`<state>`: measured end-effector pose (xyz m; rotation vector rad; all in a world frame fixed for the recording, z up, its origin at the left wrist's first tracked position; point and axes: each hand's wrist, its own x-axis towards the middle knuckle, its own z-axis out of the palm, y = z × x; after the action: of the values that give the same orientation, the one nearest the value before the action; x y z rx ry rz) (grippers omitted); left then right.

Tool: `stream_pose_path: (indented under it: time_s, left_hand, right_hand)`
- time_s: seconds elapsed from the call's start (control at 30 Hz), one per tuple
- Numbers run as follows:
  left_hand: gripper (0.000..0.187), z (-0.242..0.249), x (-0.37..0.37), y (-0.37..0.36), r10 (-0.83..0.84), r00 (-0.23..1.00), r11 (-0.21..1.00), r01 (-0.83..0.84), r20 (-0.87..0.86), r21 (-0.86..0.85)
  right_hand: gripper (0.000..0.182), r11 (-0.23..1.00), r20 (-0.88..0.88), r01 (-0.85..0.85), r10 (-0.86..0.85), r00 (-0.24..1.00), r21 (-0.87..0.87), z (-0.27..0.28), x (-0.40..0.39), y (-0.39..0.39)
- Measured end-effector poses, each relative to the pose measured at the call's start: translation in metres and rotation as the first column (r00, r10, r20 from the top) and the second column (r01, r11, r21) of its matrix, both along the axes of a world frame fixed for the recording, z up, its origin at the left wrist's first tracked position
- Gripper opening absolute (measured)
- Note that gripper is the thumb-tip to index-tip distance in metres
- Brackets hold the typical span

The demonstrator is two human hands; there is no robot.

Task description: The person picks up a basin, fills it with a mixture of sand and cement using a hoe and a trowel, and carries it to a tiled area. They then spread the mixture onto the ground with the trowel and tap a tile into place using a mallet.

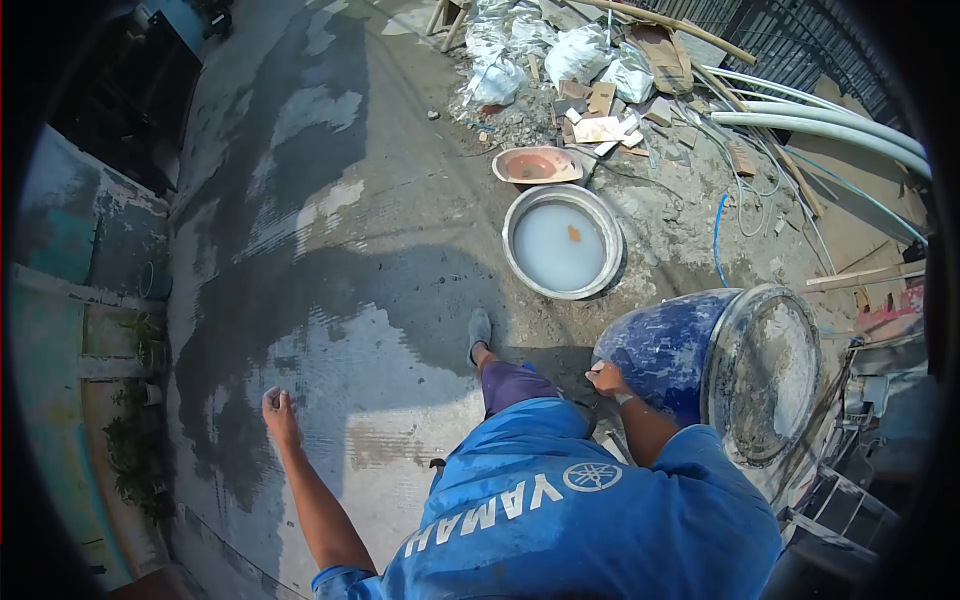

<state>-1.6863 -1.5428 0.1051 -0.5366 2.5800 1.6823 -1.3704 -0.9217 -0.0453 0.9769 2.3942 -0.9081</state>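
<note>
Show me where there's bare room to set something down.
Bare pavement lies between the left wall and the grey shoe and round tub. Crowded: beyond the tub, rubble and white bags; to its right, the blue drum and pipes.

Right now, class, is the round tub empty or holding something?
Not empty: the tub holds cloudy, whitish liquid, with a small orange-brown piece showing in it. Its depth cannot be told.

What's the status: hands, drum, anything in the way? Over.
Left hand out to the side, nothing visible in it. Right hand by blue drum, contact unclear. Possible obstacles: tub of cloudy liquid, rubble pile beyond.
</note>
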Motion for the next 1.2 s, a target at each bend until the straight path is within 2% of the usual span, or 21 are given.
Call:
stream_pose_path:
  time_s: [0.07,0.13,0.17,0.23,0.27,0.3,0.33,0.37,0.4,0.43,0.53,0.6,0.7,0.77,0.83,0.9,0.97,1.0,1.07,1.1,1.2]
  left_hand:
    - [0.024,-0.008,-0.055,0.032,-0.049,0.999,0.999,0.049,0.013,-0.012]
    - [0.025,-0.054,-0.088,0.047,-0.117,0.990,0.992,0.114,0.074,0.049]
    - [0.031,-0.070,-0.088,0.060,-0.112,0.967,0.993,0.116,0.227,-0.006]
    - [0.036,-0.103,-0.072,0.076,-0.175,0.853,0.981,0.195,0.492,0.009]
    - [0.041,-0.128,-0.063,0.073,-0.242,0.761,0.956,0.293,0.603,0.013]
    - [0.046,-0.124,-0.060,0.083,-0.298,0.633,0.930,0.361,0.714,0.068]
    - [0.044,-0.089,-0.066,0.109,-0.389,0.534,0.810,0.587,0.751,0.002]
    - [0.042,-0.190,-0.044,0.040,-0.533,0.574,0.693,0.718,0.621,-0.069]
    - [0.040,-0.197,-0.051,0.044,-0.656,0.584,0.566,0.800,0.478,-0.200]
    - [0.040,-0.203,-0.078,0.048,-0.670,0.567,0.550,0.813,0.478,-0.194]
    - [0.035,-0.219,-0.151,0.045,-0.586,0.559,0.618,0.777,0.587,-0.124]
    - [0.032,-0.212,-0.207,0.047,-0.519,0.544,0.662,0.743,0.659,-0.092]
    - [0.030,-0.184,-0.361,0.109,-0.226,0.620,0.953,0.301,0.751,0.038]
    - [0.025,-0.172,-0.468,0.150,-0.212,0.711,0.959,0.284,0.671,0.003]
    - [0.022,-0.167,-0.570,0.185,-0.320,0.762,0.907,0.418,0.563,-0.051]
    - [0.017,-0.163,-0.662,0.217,-0.376,0.798,0.902,0.432,0.471,-0.013]
    - [0.017,-0.130,-0.731,0.274,-0.394,0.821,0.875,0.473,0.414,-0.106]
    - [0.017,-0.119,-0.757,0.296,-0.395,0.822,0.871,0.477,0.410,-0.119]
    - [0.017,-0.108,-0.807,0.350,-0.575,0.754,0.725,0.649,0.318,-0.231]
    - [0.018,-0.091,-0.819,0.390,-0.547,0.758,0.739,0.637,0.355,-0.219]
    - [0.020,-0.118,-0.860,0.434,-0.574,0.703,0.569,0.711,0.420,-0.412]
  right_hand:
    - [0.038,1.000,0.065,-0.016,0.015,0.998,0.003,-0.042,-0.028,0.015]
    - [0.042,0.932,0.258,-0.353,0.323,0.910,0.078,-0.086,-0.073,0.031]
    - [0.042,0.955,0.264,-0.270,0.231,0.937,0.126,-0.077,-0.107,0.033]
    - [0.040,0.999,0.049,-0.010,0.012,0.999,-0.044,-0.046,-0.186,0.046]
    - [0.040,0.995,-0.055,0.097,-0.098,0.994,-0.031,-0.026,-0.231,0.045]
    - [0.040,0.980,-0.166,0.200,-0.199,0.966,-0.014,-0.006,-0.280,0.051]
    - [0.043,0.974,-0.215,0.218,-0.226,0.950,-0.061,0.019,-0.323,0.059]
    - [0.045,0.967,-0.261,0.233,-0.253,0.932,-0.105,0.037,-0.360,0.068]
    - [0.045,0.970,-0.321,0.220,-0.242,0.915,-0.103,0.042,-0.393,0.078]
    - [0.046,0.973,-0.382,0.209,-0.232,0.895,-0.101,0.045,-0.422,0.087]
    - [0.049,0.977,-0.287,0.201,-0.214,0.934,-0.075,0.066,-0.499,0.108]
    - [0.052,0.982,-0.247,0.187,-0.189,0.950,-0.031,0.054,-0.537,0.116]
    - [0.060,0.981,-0.126,0.135,-0.118,0.985,0.136,0.006,-0.571,0.124]
    - [0.062,0.983,0.005,0.096,-0.098,0.995,0.158,-0.025,-0.587,0.127]
    - [0.063,0.981,0.186,0.128,-0.154,0.970,0.148,-0.011,-0.621,0.126]
    - [0.062,0.979,0.235,0.148,-0.178,0.956,0.142,-0.003,-0.659,0.140]
    - [0.061,0.979,0.276,0.169,-0.194,0.941,0.113,-0.014,-0.695,0.156]
    - [0.060,0.972,0.258,0.199,-0.226,0.939,0.126,-0.026,-0.713,0.165]
    - [0.060,0.963,0.226,0.235,-0.260,0.939,0.132,-0.056,-0.751,0.192]
    - [0.060,0.958,0.203,0.248,-0.274,0.940,0.145,-0.073,-0.771,0.206]
    - [0.060,0.952,0.188,0.282,-0.301,0.935,0.123,-0.170,-0.825,0.250]
